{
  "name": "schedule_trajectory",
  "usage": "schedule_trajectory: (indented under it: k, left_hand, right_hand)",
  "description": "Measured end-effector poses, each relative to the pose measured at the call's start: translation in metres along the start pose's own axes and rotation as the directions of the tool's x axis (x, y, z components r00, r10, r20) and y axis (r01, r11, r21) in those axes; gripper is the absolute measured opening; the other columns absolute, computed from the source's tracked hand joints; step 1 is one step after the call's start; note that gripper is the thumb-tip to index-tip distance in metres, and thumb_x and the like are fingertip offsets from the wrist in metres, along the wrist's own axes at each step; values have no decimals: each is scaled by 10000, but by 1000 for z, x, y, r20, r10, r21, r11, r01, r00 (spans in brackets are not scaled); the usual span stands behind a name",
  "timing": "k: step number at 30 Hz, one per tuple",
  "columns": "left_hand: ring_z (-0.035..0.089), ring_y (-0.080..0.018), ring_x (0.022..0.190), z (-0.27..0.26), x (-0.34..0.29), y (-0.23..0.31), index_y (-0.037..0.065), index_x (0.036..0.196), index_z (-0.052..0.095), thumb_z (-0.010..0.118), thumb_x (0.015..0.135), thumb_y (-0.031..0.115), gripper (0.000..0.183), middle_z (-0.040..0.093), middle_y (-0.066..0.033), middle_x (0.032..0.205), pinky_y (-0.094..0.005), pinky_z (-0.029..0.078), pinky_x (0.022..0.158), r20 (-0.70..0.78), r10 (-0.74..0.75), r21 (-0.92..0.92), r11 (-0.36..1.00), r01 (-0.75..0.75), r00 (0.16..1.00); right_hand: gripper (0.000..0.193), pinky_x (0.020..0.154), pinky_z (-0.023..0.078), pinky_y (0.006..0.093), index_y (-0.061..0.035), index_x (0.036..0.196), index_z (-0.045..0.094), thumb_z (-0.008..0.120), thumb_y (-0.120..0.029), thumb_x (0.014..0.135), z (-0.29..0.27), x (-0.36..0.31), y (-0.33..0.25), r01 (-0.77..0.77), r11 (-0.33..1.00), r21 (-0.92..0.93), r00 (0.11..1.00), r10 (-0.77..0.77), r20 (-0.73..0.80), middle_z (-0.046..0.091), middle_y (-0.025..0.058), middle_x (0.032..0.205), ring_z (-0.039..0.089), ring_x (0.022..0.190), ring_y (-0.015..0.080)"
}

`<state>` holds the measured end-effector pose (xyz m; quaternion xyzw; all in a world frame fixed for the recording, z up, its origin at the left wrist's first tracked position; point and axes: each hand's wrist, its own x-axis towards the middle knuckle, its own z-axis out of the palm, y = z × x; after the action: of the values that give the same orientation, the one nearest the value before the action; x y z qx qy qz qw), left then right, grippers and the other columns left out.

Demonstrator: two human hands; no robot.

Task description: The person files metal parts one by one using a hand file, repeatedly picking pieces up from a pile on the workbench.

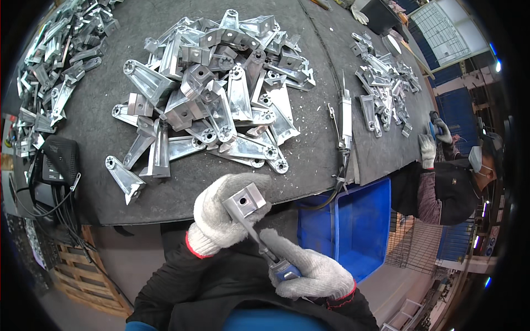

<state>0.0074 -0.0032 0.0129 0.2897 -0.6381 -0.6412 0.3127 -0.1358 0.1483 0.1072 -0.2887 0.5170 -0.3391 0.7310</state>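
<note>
One metal bracket point(246, 207) (holed): left hand point(218, 212) | blue-handled tool point(286, 271): right hand point(317, 270)

Both hands point(218, 214) curled, close together

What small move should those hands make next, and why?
Perhaps draw the blue-handled tool along the edge of the metal bracket: the right hand grips the tool, its tip appears close to the bracket, and the left hand holds the bracket.

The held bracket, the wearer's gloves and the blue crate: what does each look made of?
Held bracket: bare metal, probably aluminium; silvery, glinting faces.
Wearer's gloves: matte knitted fabric; fuzzy, grey-white surface.
Blue crate: likely moulded plastic; smooth, slightly glossy walls.
</note>
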Motion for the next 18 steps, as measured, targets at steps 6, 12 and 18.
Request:
schedule_trajectory:
  k: [6, 12, 18]
  left_hand:
    - [678, -130, 929, 1, 0, 3, 30, 1171, 647, 841, 751, 18, 463, 711, -66, 1023, -289, 569, 804, 22, -54, -71, 996, 55, 998]
    - [675, -136, 925, -1, -1, -1, 24, 1197, 635, 849, 748, 26, 497, 704, -72, 1041, -295, 567, 807, 8, 10, -82, 997, -9, 1000]
    - [681, -124, 870, 0, -1, -4, 16, 1160, 662, 786, 751, -6, 428, 699, -65, 989, -268, 557, 745, -12, 49, -111, 993, -50, 999]
  right_hand:
    - [900, 803, 550, 366, -49, 1547, 286, 801, -198, 823, 19, -7, -17, 130, 838, -531, 955, -249, -160, 666, 149, 1109, 700, 942, 243]
    - [809, 763, 568, 392, -110, 1505, 386, 778, -336, 835, 36, -9, -36, -248, 600, -761, 925, -88, -370, 681, 156, 1049, 709, 904, 339]
    - [780, 742, 567, 396, -167, 1509, 393, 753, -375, 850, 43, -2, -44, -420, 463, -781, 882, 6, -471, 683, 139, 1018, 711, 895, 334]
